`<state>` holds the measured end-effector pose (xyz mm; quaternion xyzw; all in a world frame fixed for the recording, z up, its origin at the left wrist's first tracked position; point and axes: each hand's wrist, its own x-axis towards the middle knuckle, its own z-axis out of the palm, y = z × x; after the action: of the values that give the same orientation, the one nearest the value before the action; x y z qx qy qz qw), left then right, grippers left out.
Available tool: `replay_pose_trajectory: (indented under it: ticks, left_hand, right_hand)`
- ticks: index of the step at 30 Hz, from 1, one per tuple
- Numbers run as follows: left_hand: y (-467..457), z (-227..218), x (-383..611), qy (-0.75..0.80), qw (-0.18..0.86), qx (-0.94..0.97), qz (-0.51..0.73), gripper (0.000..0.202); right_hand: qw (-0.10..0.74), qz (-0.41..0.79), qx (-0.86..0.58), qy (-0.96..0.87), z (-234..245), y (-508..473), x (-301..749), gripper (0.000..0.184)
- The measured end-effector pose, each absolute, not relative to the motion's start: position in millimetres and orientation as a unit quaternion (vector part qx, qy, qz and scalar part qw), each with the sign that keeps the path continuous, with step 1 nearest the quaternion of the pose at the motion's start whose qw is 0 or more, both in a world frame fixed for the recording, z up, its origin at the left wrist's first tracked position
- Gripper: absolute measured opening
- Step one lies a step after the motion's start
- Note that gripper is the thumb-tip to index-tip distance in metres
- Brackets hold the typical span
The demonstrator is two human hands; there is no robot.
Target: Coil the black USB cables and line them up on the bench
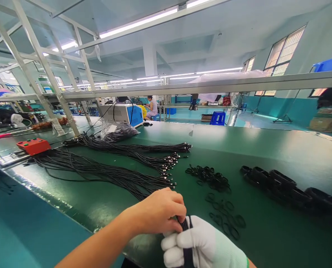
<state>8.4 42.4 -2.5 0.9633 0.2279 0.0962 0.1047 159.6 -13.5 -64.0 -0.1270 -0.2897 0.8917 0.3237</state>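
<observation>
White-gloved right hand sat lowest in view, grip closed around a thin black cable bundle that stood up out of the fist. Bare left hand came in from the left, just above the glove and touching it. Its grip pinched the top of the same bundle, fingertips pressed together. Bundle was held over the near edge of the green table; could not tell whether it touched the surface. Beyond the hands, long loose cables lay fanned across the table, plug ends pointing right. Small black loops lay scattered just right of the hands, with a row of coiled cables further right. Orange button box sat at far left, well apart. A seated person was in the background.
</observation>
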Motion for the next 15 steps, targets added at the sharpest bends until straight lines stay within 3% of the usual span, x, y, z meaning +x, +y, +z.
replay_pose_trajectory:
  ticks: [2, 5, 8, 10, 12, 15]
  left_hand:
    - [43.3, -4.8, 2.8, 0.234, 0.076, 0.954, 0.169, 0.006]
    - [38.9, -9.3, -3.7, 0.256, 0.001, 0.931, 0.26, 0.019]
    - [31.0, -12.7, -1.0, 0.221, -0.032, 0.951, 0.212, 0.025]
    - [28.5, -9.3, 6.2, 0.197, -0.035, 0.97, 0.136, 0.02]
    - [31.3, -0.5, 15.0, 0.206, -0.003, 0.976, 0.073, 0.017]
    - [44.1, 12.0, 23.5, 0.246, 0.167, 0.954, 0.021, 0.017]
  right_hand:
    - [0.302, 0.915, -0.116, -0.242, -64.8, -11.7, 159.2, 0.02]
    - [0.273, 0.935, -0.084, -0.211, -69.8, -6.9, 161.1, 0.027]
    - [0.295, 0.926, -0.096, -0.216, -80.4, -4.4, 162.7, 0.018]
    - [0.307, 0.921, -0.1, -0.22, -88.5, -5.9, 163.4, 0.023]
    - [0.305, 0.925, -0.097, -0.205, -94.8, -9.5, 165.2, 0.027]
    - [0.283, 0.938, -0.098, -0.175, -99.1, -15.7, 170.9, 0.031]
